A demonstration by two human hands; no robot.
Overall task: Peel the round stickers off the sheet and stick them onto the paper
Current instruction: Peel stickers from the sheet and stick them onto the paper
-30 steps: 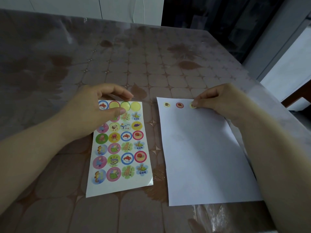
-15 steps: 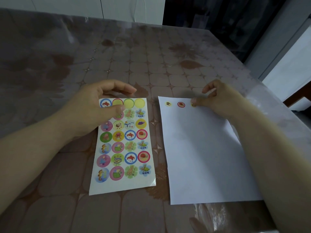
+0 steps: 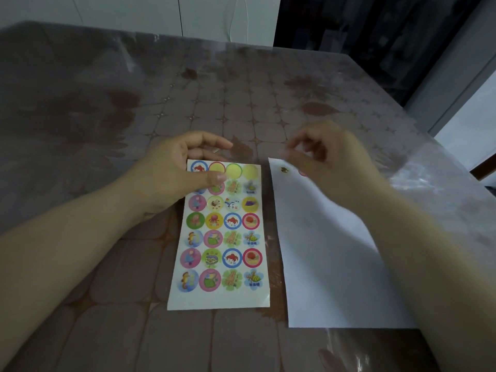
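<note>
The sticker sheet (image 3: 222,245) lies flat on the table, with rows of round cartoon stickers and three blank yellow circles in its top row. My left hand (image 3: 177,173) rests on the sheet's top left corner, thumb pressing down on it and fingers relaxed past the top edge. To the right lies the white paper (image 3: 327,251). One small sticker (image 3: 284,169) shows near the paper's top left, and a red sticker (image 3: 302,172) peeks out beside it. My right hand (image 3: 324,154) hovers blurred over the paper's top edge, fingers loosely curled and holding nothing that I can see.
The brown patterned table (image 3: 241,108) has a clear plastic cover. Its right edge (image 3: 456,162) runs close to the paper. A white wall and a dark doorway stand behind the table's far edge.
My right hand has lifted off the third sticker on the paper and moved left and up, now hiding that sticker. My left hand stays on the sheet.
</note>
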